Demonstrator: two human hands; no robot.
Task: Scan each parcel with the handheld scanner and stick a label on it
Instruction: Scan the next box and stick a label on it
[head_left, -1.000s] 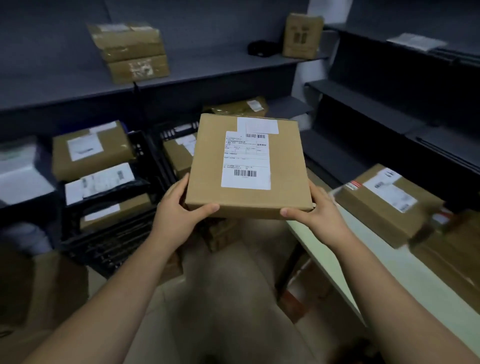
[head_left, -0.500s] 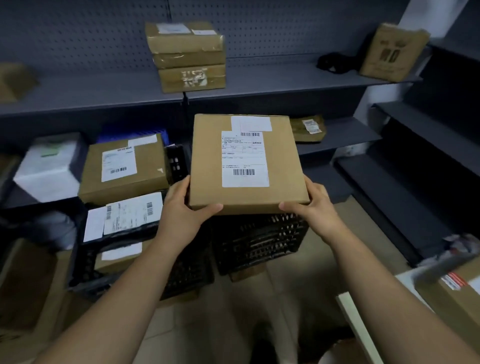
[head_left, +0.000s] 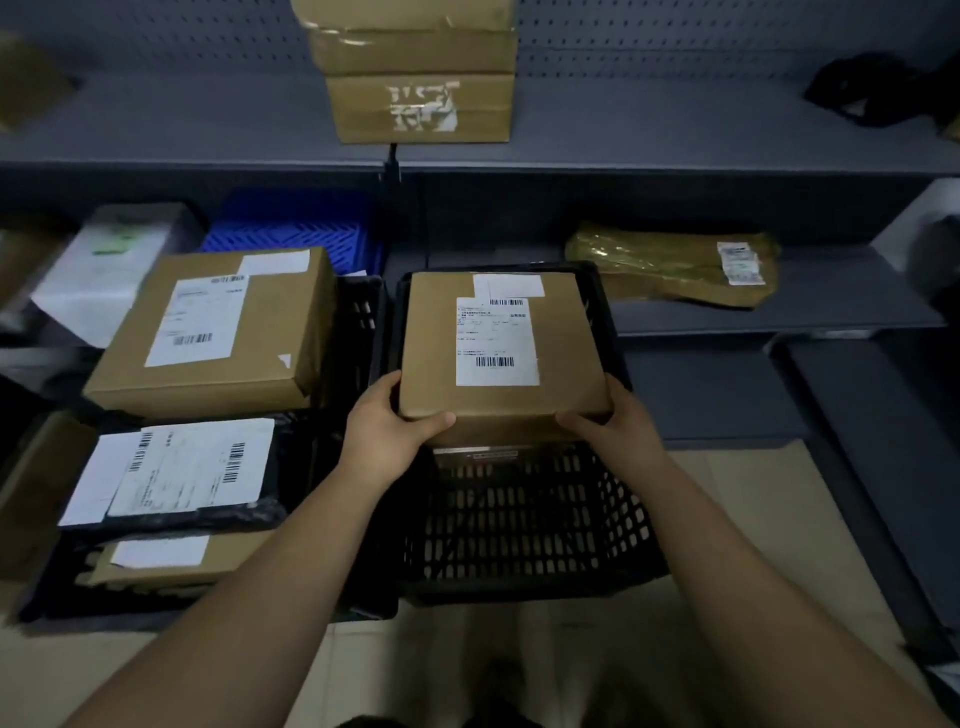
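Cardboard parcel (head_left: 431, 338), two white labels (head_left: 497, 340), gripped by left hand (head_left: 387, 431), right hand (head_left: 618, 431).

The person's left forearm (head_left: 249, 587) and right forearm (head_left: 753, 582) are bare from the lower edge of the view up to the wrists. The bare left hand (head_left: 387, 434) and bare right hand (head_left: 618, 431) are likewise uncovered. A dark patch (head_left: 363, 721) at the bottom edge may be clothing, though the dim light leaves that unsure.
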